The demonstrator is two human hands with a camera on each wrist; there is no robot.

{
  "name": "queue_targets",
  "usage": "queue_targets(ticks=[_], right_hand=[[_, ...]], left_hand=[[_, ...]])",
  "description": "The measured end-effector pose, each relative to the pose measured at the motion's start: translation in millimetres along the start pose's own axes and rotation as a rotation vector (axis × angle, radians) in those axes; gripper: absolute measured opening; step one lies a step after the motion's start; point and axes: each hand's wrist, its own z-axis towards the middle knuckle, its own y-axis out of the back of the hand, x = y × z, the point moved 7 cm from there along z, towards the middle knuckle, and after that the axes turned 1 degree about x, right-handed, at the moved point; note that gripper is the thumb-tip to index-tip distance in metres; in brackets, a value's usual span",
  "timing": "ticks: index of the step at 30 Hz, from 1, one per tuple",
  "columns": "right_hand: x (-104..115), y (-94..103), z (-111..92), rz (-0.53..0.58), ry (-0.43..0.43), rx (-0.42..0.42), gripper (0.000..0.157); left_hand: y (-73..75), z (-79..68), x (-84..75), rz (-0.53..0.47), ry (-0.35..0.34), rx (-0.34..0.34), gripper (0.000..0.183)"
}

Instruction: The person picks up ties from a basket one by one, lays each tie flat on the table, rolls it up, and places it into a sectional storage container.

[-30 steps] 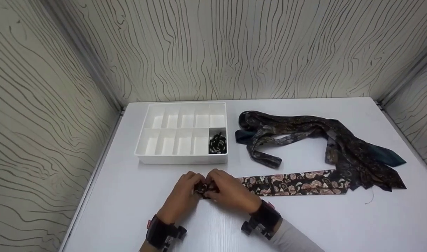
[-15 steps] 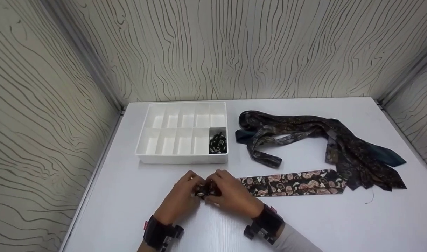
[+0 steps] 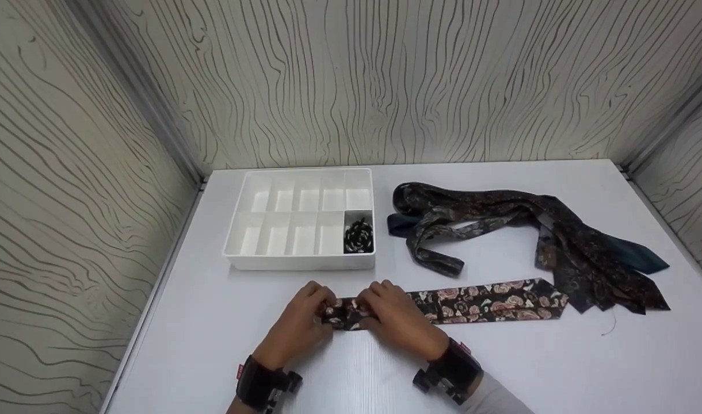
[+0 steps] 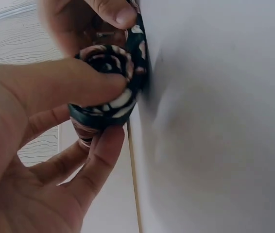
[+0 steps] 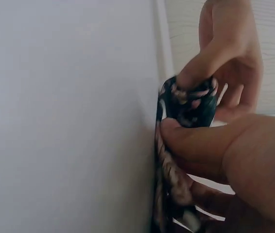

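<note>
A black necktie with pink roses (image 3: 495, 302) lies stretched across the table, its left end wound into a coil. My left hand (image 3: 296, 325) grips this coil (image 4: 120, 104) between thumb and fingers, and the spiral of layers shows in the left wrist view. A short way to the right, my right hand (image 3: 400, 322) pinches the strip across its width, thumb on the near edge and fingers on the far one. In the right wrist view the right thumb (image 5: 191, 145) touches the strip close to the coil. The wide pointed end lies flat at the right.
Behind the hands stands a white divided box (image 3: 299, 263); its front right compartment holds a coiled dark tie (image 3: 358, 236). A heap of dark ties (image 3: 518, 201) lies at the back right, with a loose thread below it. Patterned walls border the table.
My right hand has slid right along the tie, away from the left hand, baring a stretch of strip between them. The pointed end has shifted slightly left. The left hand stays almost in place.
</note>
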Motion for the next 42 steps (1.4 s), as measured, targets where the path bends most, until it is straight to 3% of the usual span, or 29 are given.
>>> queue_targets(ticks=[6,10,14,17,20,23,26,30,34,38,42], right_hand=[[-13,8.3,-3,-0.006,0.041,-0.055,0.01],[-19,9.7,-5,0.064,0.024,0.041,0.014],[-29,11.1,-6,0.169,-0.074,0.155,0.021],[-36,14.0,-6,0.19,-0.113,0.171,0.017],[-38,17.4,-5,0.141,-0.119,0.144,0.014],[-30,22.4,-4,0.035,-0.072,0.065,0.018],[-12,26.1,-2,-0.01,0.008,-0.008,0.031],[14,23.0,4,0.068,0.089,-0.009,0.05],[24,14.0,14,0.121,0.038,0.024,0.053],[22,3.9,18,0.119,-0.023,0.051,0.049],[17,-1.3,16,0.137,-0.034,0.059,0.04]], left_hand=[[-0.5,-0.5,2.2,-0.019,0.018,-0.002,0.042],[-1.0,0.8,1.7,-0.031,0.007,-0.011,0.042],[1.2,0.4,4.2,-0.033,0.018,-0.022,0.042],[2.9,-0.2,6.2,-0.028,0.03,-0.031,0.041],[2.2,0.3,4.8,-0.015,0.024,-0.035,0.042],[-1.4,1.3,-0.3,0.02,0.008,-0.029,0.042],[-5.4,3.1,-7.2,0.077,-0.013,-0.018,0.042],[-6.0,7.4,-17.1,0.17,-0.056,-0.021,0.038],[-3.5,10.3,-21.9,0.227,-0.071,-0.025,0.03],[-3.4,10.1,-21.3,0.192,-0.058,-0.006,0.028],[-3.9,8.2,-17.0,0.054,-0.033,0.008,0.043]])
